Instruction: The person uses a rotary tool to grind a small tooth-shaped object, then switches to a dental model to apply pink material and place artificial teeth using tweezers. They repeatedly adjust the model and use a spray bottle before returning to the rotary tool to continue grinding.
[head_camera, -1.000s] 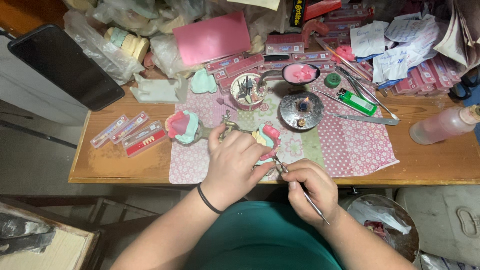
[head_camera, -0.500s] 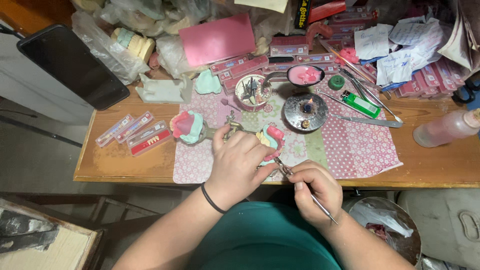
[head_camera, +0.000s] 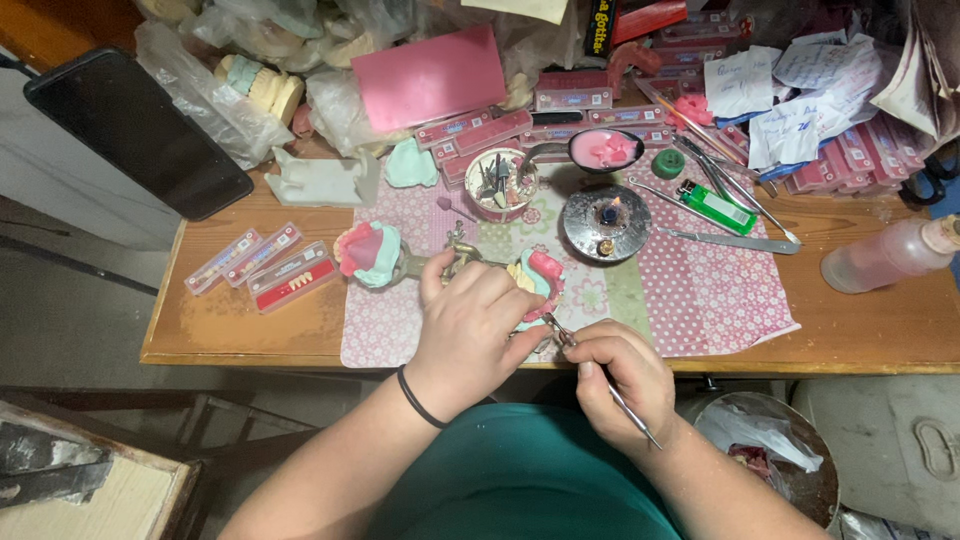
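Left hand (head_camera: 470, 325) is wrapped around the pink-and-green dental model (head_camera: 538, 280), fingers clamped on it at the table's (head_camera: 230, 330) front edge. Right hand (head_camera: 620, 375) pinches a thin metal tool (head_camera: 600, 375), fingers closed on it, tip touching the model. Small burner (head_camera: 605, 222) sits just behind.

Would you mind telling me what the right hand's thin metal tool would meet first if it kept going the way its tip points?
The right hand aims the thin metal tool up-left; its tip is already about at the pink-and-green dental model under the left hand. Whether they actually touch is unclear.
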